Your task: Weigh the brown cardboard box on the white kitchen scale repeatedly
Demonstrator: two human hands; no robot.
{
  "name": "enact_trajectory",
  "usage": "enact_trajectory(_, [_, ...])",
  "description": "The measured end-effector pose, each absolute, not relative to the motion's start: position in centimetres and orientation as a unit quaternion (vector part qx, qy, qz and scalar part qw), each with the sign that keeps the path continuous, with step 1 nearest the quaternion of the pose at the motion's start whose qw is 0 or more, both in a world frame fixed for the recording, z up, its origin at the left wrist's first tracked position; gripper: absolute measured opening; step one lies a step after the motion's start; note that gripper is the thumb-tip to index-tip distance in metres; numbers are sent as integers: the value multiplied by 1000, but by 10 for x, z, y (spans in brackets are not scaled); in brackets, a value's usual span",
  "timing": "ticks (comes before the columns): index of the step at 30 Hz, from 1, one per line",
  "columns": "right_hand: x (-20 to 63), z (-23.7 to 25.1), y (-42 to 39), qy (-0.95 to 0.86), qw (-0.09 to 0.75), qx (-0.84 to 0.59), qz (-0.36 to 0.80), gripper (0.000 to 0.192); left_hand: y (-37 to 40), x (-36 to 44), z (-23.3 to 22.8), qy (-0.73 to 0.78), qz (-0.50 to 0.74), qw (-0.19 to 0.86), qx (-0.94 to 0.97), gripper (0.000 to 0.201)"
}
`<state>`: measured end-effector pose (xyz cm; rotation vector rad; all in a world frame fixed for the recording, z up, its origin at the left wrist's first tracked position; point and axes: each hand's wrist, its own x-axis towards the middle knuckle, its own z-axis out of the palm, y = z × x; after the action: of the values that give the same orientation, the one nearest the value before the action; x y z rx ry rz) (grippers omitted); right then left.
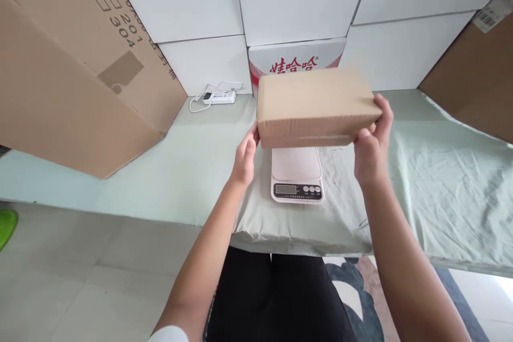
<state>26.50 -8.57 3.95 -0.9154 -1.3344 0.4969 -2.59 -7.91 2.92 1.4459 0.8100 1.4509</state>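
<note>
The box (316, 101) is grasped from both sides, at eight o'clock by the left hand (245, 157) and at four o'clock by the right hand (372, 144), and the scale (297, 168) at seven o'clock is partly hidden by it; contact between them cannot be told. Outward, on the cloth (172, 187), a white device (220, 97) is seen at nine o'clock, and a white carton (296, 53) behind the box at eleven. One brown carton (76, 69) is found at ten o'clock, another carton (476, 80) at three.
</note>
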Motion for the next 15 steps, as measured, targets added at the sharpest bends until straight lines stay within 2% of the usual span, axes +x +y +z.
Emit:
enact_trajectory(3, [265, 40, -33, -599, 664, -398, 202, 88, -32, -19, 32, 331, 586, 449, 588, 94])
enact_trajectory(7, [264, 5, 12, -602, 657, -412, 190, 92, 13, -12, 2, 367, 573, 459, 571, 98])
enact_trajectory(11, [268, -28, 23, -612, 632, -427, 208, 98, 26, -10, -25, 394, 555, 478, 556, 101])
enact_trajectory(15, [272, -38, 29, -593, 643, -433, 217, 107, 28, -10, -29, 397, 538, 488, 560, 97])
